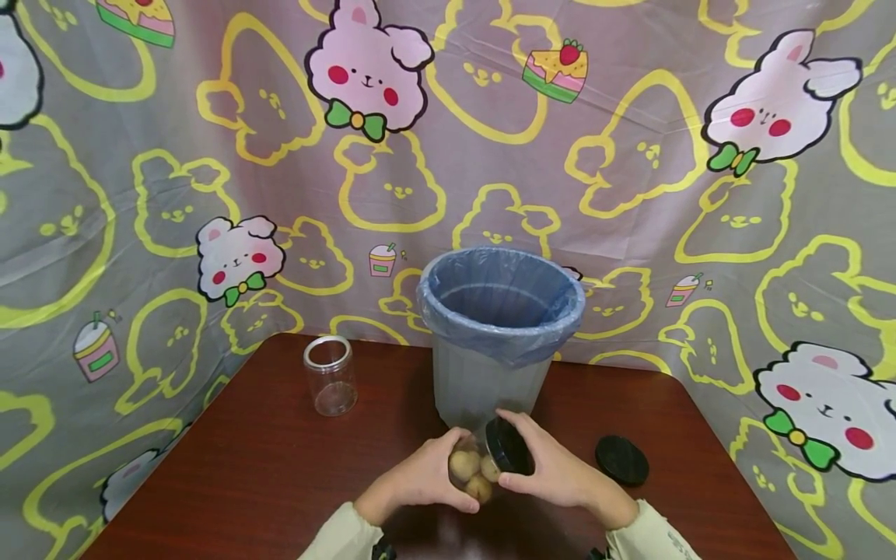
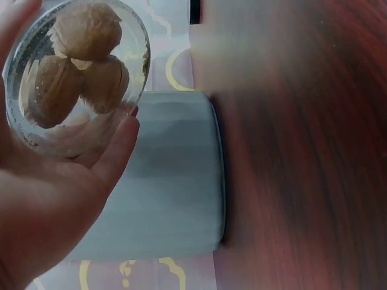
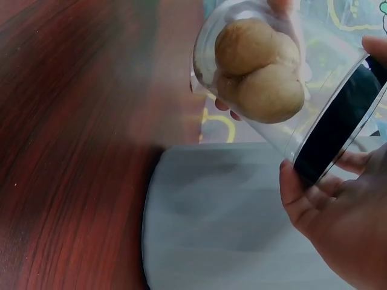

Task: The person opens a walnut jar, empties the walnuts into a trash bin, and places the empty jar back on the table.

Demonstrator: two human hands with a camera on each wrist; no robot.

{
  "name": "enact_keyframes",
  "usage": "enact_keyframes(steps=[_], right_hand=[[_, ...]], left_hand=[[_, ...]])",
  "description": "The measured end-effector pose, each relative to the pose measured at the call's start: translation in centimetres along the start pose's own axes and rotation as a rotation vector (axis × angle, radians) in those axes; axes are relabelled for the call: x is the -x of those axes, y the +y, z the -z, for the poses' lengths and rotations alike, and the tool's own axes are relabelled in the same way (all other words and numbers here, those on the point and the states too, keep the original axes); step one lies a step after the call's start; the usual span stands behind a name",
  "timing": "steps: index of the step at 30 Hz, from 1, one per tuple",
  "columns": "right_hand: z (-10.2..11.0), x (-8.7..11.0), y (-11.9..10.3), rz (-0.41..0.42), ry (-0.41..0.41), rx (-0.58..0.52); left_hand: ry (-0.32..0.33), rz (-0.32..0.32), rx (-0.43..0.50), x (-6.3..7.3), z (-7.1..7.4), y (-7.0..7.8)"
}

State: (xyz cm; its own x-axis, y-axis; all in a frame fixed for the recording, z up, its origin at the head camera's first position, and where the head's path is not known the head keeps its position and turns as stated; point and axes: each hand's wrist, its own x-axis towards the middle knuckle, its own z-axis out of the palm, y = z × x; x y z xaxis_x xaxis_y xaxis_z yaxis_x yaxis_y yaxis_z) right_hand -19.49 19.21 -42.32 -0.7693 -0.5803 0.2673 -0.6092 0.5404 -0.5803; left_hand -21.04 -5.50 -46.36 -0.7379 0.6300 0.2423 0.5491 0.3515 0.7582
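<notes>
A clear jar [image 3: 266, 130] with a black lid [image 1: 509, 446] is held tilted above the table, in front of the bin. Round, light-brown, walnut-like lumps [image 2: 86, 31] lie at its base end. My left hand [image 1: 427, 472] wraps its fingers and thumb around the jar's base. With thumb and fingers curled about the lid, my right hand [image 1: 553, 463] grips the other end. In the right wrist view the lid sits on the jar's mouth, and fingers [image 3: 293, 190] press at its edge.
Behind the hands stands a grey bin [image 1: 483, 381] with a blue liner [image 1: 500, 342] folded over its rim. An open clear jar [image 1: 334, 389] is at the left on the dark wooden table [image 1: 273, 459]. Another black lid [image 1: 621, 459] lies at the right. Patterned curtains [image 1: 392, 155] surround the table.
</notes>
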Motion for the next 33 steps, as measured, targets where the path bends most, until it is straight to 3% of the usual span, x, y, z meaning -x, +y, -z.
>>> enact_keyframes(steps=[7,15,27,33], right_hand=[[0.11,0.05,0.15,0.054,-0.010,-0.005],[0.15,0.22,0.17,0.093,-0.033,-0.004],[0.32,0.25,0.20,0.085,-0.063,0.003],[-0.05,0.09,0.22,0.041,-0.021,-0.024]], left_hand=[[-0.037,-0.014,0.033,-0.01,0.16,-0.21],[-0.089,0.022,0.077,0.16,0.36,-0.26],[-0.046,0.002,0.033,0.07,0.02,-0.50],[-0.010,0.010,0.002,-0.04,-0.11,-0.14]])
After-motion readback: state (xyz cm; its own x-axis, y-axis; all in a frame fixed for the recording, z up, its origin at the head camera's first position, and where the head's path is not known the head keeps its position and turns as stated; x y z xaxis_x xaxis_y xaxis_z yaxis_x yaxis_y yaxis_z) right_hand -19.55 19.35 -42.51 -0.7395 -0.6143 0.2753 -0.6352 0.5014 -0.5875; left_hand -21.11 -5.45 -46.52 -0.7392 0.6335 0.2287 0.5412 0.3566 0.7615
